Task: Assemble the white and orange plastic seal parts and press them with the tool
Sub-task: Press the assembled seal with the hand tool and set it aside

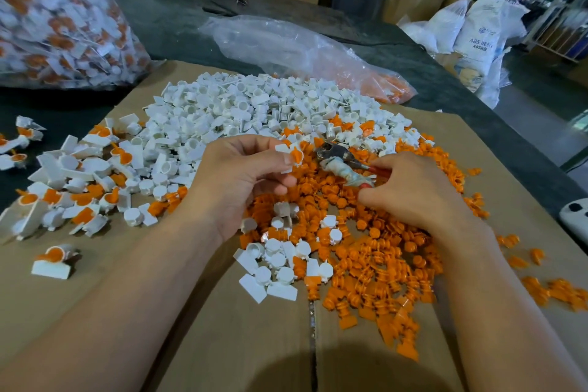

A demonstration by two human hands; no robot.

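My left hand (241, 172) pinches a joined white and orange seal (292, 154) at its fingertips, above the parts. Just to its right, my right hand (410, 191) grips the handles of a metal plier-like tool (342, 159) wrapped in tape. The tool's jaws point left toward the seal and sit a short gap from it. A heap of white parts (241, 105) covers the far middle of the cardboard. Loose orange parts (375, 251) spread under and in front of my right hand. Assembled seals (79, 181) lie in a loose pile at the left.
Flattened cardboard (241, 337) covers the dark table (165, 19). A big clear bag of finished seals (54, 16) stands at the far left. A slack plastic bag holding orange parts (318, 54) lies behind the heap. Boxes and sacks stand beyond the table.
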